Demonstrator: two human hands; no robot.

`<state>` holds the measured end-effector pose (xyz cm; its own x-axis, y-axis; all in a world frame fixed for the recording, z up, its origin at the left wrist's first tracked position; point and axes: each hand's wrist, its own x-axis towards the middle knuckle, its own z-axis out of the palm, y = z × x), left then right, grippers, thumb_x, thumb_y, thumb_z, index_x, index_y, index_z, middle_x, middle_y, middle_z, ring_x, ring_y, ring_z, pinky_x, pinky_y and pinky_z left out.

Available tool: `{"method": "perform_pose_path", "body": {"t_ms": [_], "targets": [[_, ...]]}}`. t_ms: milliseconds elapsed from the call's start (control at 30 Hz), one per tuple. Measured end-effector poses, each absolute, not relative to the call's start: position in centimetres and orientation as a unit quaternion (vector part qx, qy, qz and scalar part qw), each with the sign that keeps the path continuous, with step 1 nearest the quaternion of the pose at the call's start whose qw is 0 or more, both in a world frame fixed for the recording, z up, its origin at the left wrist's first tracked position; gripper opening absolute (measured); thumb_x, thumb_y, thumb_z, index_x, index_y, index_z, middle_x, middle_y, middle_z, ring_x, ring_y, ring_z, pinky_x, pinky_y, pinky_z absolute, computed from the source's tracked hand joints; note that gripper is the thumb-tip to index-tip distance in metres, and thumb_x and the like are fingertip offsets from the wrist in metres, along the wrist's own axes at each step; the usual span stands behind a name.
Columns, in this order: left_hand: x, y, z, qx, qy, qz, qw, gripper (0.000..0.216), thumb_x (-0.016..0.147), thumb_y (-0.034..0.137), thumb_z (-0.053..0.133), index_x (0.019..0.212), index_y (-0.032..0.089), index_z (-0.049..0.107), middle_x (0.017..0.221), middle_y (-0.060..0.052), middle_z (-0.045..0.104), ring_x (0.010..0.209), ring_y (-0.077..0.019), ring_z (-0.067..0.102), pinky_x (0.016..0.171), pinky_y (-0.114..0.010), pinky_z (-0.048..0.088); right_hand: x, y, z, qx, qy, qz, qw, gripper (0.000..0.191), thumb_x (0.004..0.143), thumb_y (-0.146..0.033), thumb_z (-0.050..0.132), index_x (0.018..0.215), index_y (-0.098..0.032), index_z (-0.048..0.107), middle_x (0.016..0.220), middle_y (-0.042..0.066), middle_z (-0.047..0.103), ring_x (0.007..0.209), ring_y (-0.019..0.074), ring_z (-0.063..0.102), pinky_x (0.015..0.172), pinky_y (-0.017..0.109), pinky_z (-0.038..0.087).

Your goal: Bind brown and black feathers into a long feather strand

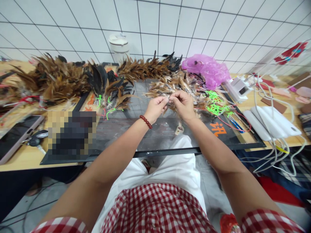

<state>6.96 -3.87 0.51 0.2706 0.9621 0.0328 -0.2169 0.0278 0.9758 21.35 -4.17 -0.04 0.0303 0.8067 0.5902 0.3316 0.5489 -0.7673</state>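
My left hand and my right hand meet above the dark board, fingertips pinched close together. Whatever lies between the fingers is too small and blurred to name. Just behind them spreads a loose heap of pale brown feathers. A beaded bracelet circles my left wrist. Bright green cords lie right of my right hand. To the left of my hands are dark feather bundles with green ties. Beneath my right wrist, a small pale tag-like piece sits near the board's front edge.
A long brown feather strip runs along the back, beside a purple plastic bag. More feathers, a phone and keys are at left. Blue-handled tools, a white device and tangled cables are at right.
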Motion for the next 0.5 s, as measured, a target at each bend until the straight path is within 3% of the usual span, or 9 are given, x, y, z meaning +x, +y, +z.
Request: {"method": "perform_pose_path", "body": {"t_ms": [167, 267, 367, 500], "targets": [[6.59, -3.75, 0.43, 0.494, 0.345, 0.472, 0.643, 0.022, 0.083, 0.028, 0.067, 0.068, 0.013, 0.061, 0.047, 0.005, 0.044, 0.038, -0.0027, 0.033, 0.040, -0.016, 0.023, 21.28, -3.39, -0.76, -0.404, -0.618, 0.348, 0.577, 0.040, 0.071, -0.055, 0.075, 0.092, -0.023, 0.067, 0.080, -0.001, 0.063, 0.071, 0.0137, 0.058, 0.070, 0.029, 0.050], [6.34, -3.76, 0.45, 0.483, 0.333, 0.451, 0.673, 0.023, 0.083, 0.029, 0.068, 0.068, 0.013, 0.059, 0.046, 0.005, 0.042, 0.038, -0.0024, 0.032, 0.040, -0.016, 0.023, 21.44, -3.22, -0.85, -0.363, -0.635, 0.406, 0.548, 0.044, 0.072, -0.058, 0.073, 0.099, -0.023, 0.069, 0.085, 0.000, 0.064, 0.072, 0.0126, 0.058, 0.070, 0.029, 0.050], [6.33, -3.87, 0.52, 0.491, 0.337, 0.428, 0.680, 0.022, 0.083, 0.027, 0.067, 0.069, 0.013, 0.060, 0.047, 0.005, 0.043, 0.039, -0.0025, 0.034, 0.040, -0.015, 0.025, 21.65, -3.34, -0.71, -0.364, -0.656, 0.385, 0.538, 0.040, 0.075, -0.059, 0.070, 0.084, -0.021, 0.070, 0.080, 0.001, 0.062, 0.072, 0.0129, 0.057, 0.071, 0.029, 0.049], [6.81, -4.14, 0.66, 0.493, 0.340, 0.435, 0.672, 0.021, 0.084, 0.027, 0.066, 0.070, 0.012, 0.061, 0.059, 0.001, 0.056, 0.048, -0.0040, 0.048, 0.046, -0.014, 0.036, 21.74, -3.54, -0.46, -0.386, -0.677, 0.301, 0.550, 0.039, 0.079, -0.059, 0.065, 0.078, -0.021, 0.068, 0.076, 0.001, 0.060, 0.074, 0.0147, 0.056, 0.075, 0.031, 0.049]]}}
